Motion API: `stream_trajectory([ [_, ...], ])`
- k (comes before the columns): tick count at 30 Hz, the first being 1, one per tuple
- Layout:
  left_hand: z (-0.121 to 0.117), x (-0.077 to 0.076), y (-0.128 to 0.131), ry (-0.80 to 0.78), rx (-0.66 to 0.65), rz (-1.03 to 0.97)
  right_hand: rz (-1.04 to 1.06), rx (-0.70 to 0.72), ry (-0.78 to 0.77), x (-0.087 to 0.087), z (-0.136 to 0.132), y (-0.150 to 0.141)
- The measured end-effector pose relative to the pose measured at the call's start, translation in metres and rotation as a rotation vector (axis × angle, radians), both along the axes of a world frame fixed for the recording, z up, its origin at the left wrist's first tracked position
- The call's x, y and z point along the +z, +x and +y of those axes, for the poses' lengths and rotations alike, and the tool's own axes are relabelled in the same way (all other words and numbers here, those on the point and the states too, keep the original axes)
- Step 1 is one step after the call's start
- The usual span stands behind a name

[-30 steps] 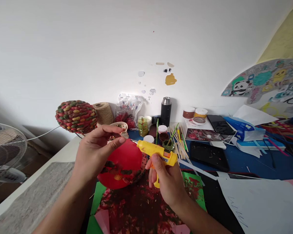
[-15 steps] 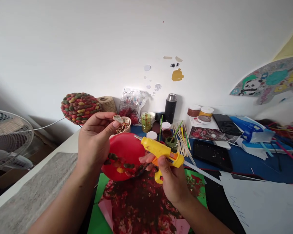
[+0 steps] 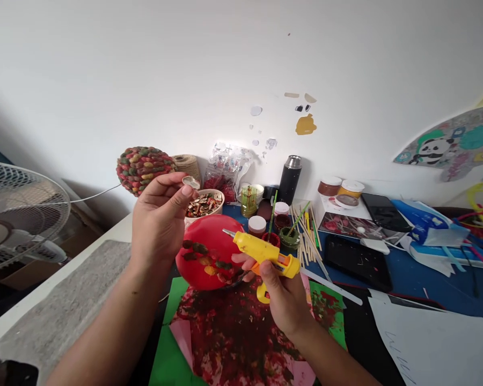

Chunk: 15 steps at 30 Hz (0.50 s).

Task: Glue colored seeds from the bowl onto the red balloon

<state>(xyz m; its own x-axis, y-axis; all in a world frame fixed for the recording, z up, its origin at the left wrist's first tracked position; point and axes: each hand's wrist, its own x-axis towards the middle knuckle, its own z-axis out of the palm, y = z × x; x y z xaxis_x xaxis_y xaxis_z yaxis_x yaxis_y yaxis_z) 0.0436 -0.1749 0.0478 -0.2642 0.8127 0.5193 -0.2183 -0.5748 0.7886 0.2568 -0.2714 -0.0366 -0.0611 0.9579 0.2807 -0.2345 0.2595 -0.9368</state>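
My left hand is raised and pinches a pale nutshell half between thumb and fingertips, its hollow side showing. In my right hand is a yellow hot glue gun, its metal nozzle pointing left toward the shell and apart from it. Below and between both hands rests a shiny red balloon, with rows of painted green, red and yellow shells stuck on its lower side. Just behind my left hand stands a tub full of loose shells.
Paint-smeared paper covers the table in front. A shell-covered ball and a twine spool stand at the back left. Paint jars, wooden sticks, a black flask and a black tray lie behind. A fan stands left.
The view has turned slightly left, so the scene sits farther right. My left hand with the shell has shifted a little left and up from the tub; the glue gun stays held, its nozzle slightly lower.
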Motion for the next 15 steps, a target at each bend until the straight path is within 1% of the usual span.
stream_trajectory([
  [3,-0.01,-0.001,-0.008,0.02,0.043,-0.032,-0.028,-0.03,0.005,-0.002,0.003,0.002],
  [5,-0.021,-0.006,-0.014,-0.017,0.06,-0.014,-0.038,-0.044,-0.006,-0.005,0.005,0.004],
  [7,-0.031,-0.014,-0.023,-0.074,0.06,0.045,-0.051,-0.048,-0.015,-0.008,0.006,0.005],
  [9,-0.039,-0.022,-0.036,-0.104,0.093,0.104,-0.064,-0.043,-0.016,-0.01,0.008,0.005],
  [13,-0.05,-0.037,-0.07,-0.128,0.241,0.146,-0.076,-0.03,-0.003,-0.011,0.009,0.005],
  [15,-0.056,-0.042,-0.084,-0.159,0.284,0.193,-0.085,-0.019,0.006,-0.011,0.009,0.006],
])
